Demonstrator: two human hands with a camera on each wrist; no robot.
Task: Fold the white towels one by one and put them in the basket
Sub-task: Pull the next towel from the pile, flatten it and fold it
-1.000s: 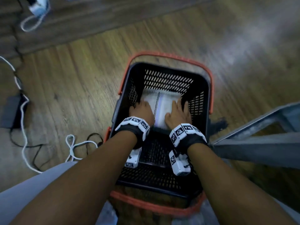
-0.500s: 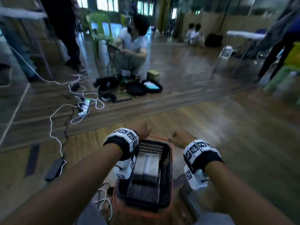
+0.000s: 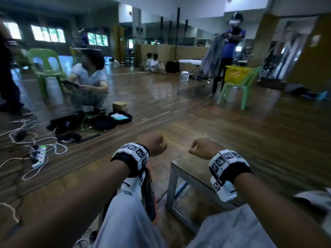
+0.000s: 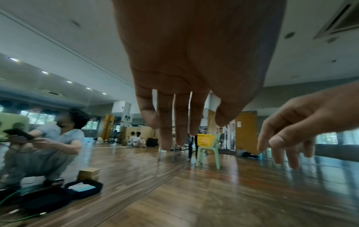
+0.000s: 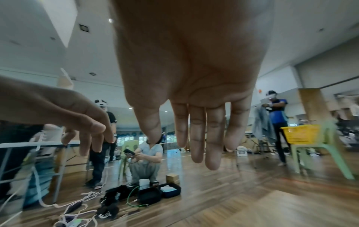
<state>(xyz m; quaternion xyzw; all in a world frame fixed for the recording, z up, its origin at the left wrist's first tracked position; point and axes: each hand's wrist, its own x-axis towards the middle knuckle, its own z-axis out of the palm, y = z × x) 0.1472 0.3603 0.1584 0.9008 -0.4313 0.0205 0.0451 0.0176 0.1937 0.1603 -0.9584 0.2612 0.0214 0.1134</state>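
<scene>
Both hands empty and raised, between towels

The left hand [image 3: 155, 144] and right hand [image 3: 202, 147] are held side by side above the floor, fingers hanging loose, nothing grasped. The basket [image 3: 149, 197] is glimpsed only as a black-and-orange edge beside the left knee; its contents are hidden. A pale cloth [image 3: 312, 198], possibly a towel, lies at the right edge of the head view. The next towel should be sought there, judged likeliest, spread flat, and taken by two corners before folding.
</scene>
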